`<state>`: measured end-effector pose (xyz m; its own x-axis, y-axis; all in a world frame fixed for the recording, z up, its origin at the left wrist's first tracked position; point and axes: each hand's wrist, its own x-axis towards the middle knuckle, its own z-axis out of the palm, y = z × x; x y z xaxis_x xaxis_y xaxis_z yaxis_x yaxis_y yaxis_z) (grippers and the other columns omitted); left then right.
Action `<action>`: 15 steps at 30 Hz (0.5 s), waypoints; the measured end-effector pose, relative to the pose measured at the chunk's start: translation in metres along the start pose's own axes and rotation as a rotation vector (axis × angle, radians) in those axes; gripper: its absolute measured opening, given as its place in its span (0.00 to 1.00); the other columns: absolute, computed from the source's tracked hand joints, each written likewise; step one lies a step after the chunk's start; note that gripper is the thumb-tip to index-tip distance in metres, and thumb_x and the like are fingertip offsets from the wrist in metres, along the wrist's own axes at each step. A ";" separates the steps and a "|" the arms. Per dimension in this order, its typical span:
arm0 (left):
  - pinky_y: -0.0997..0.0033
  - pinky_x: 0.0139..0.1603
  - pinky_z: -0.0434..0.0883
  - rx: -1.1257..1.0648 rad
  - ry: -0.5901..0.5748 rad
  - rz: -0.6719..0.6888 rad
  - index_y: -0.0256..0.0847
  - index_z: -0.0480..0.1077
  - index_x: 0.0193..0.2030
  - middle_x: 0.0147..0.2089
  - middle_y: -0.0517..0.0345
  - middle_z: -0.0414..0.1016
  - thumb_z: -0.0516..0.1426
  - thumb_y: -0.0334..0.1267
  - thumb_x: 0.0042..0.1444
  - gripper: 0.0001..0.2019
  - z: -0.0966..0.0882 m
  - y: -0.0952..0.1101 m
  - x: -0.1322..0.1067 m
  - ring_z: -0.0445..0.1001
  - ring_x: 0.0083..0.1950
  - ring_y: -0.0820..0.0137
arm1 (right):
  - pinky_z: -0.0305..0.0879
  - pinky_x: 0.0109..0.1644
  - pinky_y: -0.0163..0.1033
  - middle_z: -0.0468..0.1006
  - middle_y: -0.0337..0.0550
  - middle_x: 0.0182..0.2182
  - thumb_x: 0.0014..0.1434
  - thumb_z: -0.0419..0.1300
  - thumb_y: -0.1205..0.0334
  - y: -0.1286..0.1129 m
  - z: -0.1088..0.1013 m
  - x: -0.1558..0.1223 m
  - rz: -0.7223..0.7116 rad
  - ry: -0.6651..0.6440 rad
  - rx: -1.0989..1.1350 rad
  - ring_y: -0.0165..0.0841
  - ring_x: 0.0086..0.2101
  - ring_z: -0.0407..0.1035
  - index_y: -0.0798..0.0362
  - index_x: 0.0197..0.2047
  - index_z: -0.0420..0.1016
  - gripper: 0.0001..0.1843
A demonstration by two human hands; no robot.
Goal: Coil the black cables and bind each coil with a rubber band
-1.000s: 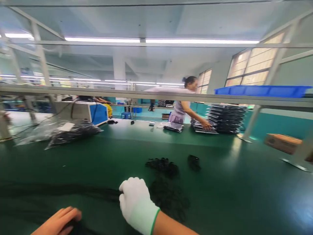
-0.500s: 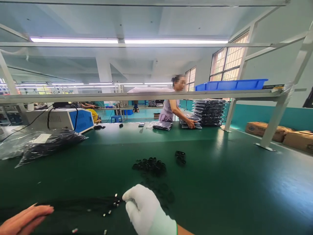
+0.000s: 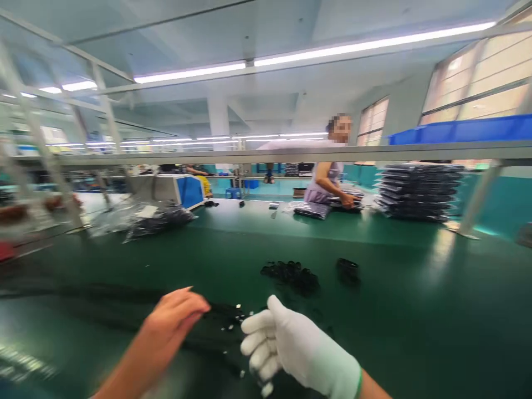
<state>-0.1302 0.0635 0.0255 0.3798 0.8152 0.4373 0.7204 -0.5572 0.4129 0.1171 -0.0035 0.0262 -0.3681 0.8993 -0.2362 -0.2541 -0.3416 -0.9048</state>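
Note:
My bare left hand (image 3: 174, 316) hovers over thin black cables (image 3: 124, 292) spread along the green table. Its fingers are extended and slightly bent, with nothing visible in them. My right hand (image 3: 286, 343), in a white glove, is open beside the cables' small pale ends (image 3: 238, 317); its fingers are loosely curled and the thumb is raised apart. A small white piece (image 3: 267, 389) shows just below the gloved fingers; whether they touch it I cannot tell. Beyond this hand lie a heap of black looped pieces (image 3: 291, 275) and a smaller black bundle (image 3: 348, 270).
A shelf bar (image 3: 249, 156) crosses above the table, carrying a blue tray (image 3: 465, 131). Stacked bagged packs (image 3: 415, 193) stand at the far right. A co-worker (image 3: 328, 180) handles packs opposite. Plastic bags (image 3: 153, 219) and a white-and-blue machine (image 3: 166, 189) are far left.
The view has swung left. My left hand has come in toward the cable ends. My right hand has opened from a pinch-like pose, its fingers now separated.

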 end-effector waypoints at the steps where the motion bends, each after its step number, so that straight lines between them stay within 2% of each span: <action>1: 0.66 0.56 0.65 -0.001 -0.023 -0.001 0.51 0.75 0.33 0.39 0.62 0.79 0.47 0.41 0.55 0.14 0.003 0.018 0.007 0.72 0.49 0.64 | 0.64 0.26 0.33 0.74 0.46 0.30 0.53 0.53 0.43 0.003 -0.002 0.001 0.064 -0.132 0.078 0.29 0.25 0.68 0.58 0.40 0.71 0.25; 3: 0.67 0.54 0.64 0.005 -0.078 -0.028 0.48 0.75 0.34 0.39 0.59 0.78 0.48 0.35 0.55 0.14 0.011 0.046 0.018 0.71 0.47 0.65 | 0.61 0.23 0.28 0.77 0.49 0.29 0.51 0.58 0.53 0.010 -0.009 0.001 0.160 -0.299 0.140 0.26 0.21 0.69 0.60 0.40 0.72 0.19; 5: 0.69 0.54 0.63 -0.083 -0.249 -0.012 0.48 0.75 0.39 0.42 0.61 0.77 0.51 0.35 0.56 0.12 0.019 0.065 0.022 0.70 0.48 0.66 | 0.57 0.18 0.24 0.77 0.49 0.23 0.49 0.58 0.62 0.020 -0.016 0.002 0.198 -0.316 0.150 0.23 0.16 0.66 0.62 0.35 0.73 0.12; 7: 0.70 0.52 0.63 -0.168 -0.404 0.000 0.49 0.74 0.40 0.42 0.62 0.77 0.53 0.35 0.56 0.10 0.025 0.077 0.020 0.70 0.46 0.67 | 0.57 0.17 0.23 0.77 0.50 0.20 0.49 0.56 0.64 0.030 -0.022 0.001 0.206 -0.298 0.199 0.24 0.15 0.66 0.63 0.31 0.74 0.11; 8: 0.70 0.50 0.63 -0.202 -0.446 0.002 0.49 0.75 0.39 0.40 0.62 0.76 0.53 0.35 0.56 0.09 0.026 0.082 0.018 0.70 0.45 0.68 | 0.59 0.17 0.23 0.78 0.51 0.21 0.50 0.56 0.62 0.034 -0.023 0.000 0.193 -0.302 0.237 0.25 0.15 0.68 0.64 0.31 0.74 0.12; 12: 0.71 0.46 0.63 -0.365 -0.449 0.053 0.45 0.75 0.34 0.34 0.61 0.73 0.54 0.32 0.55 0.09 0.022 0.092 0.020 0.68 0.42 0.69 | 0.66 0.21 0.25 0.80 0.55 0.27 0.55 0.57 0.54 0.044 -0.024 -0.002 0.135 -0.440 0.381 0.29 0.22 0.74 0.66 0.39 0.75 0.20; 15: 0.72 0.47 0.62 -0.454 -0.447 0.116 0.44 0.76 0.32 0.34 0.60 0.73 0.55 0.30 0.54 0.09 0.020 0.097 0.030 0.67 0.42 0.69 | 0.70 0.24 0.26 0.81 0.55 0.31 0.52 0.62 0.59 0.049 -0.024 -0.001 0.123 -0.568 0.451 0.30 0.27 0.77 0.66 0.44 0.74 0.20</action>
<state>-0.0370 0.0374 0.0627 0.7159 0.6784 0.1650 0.3801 -0.5770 0.7229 0.1263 -0.0150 -0.0264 -0.7934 0.6087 0.0037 -0.4789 -0.6203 -0.6212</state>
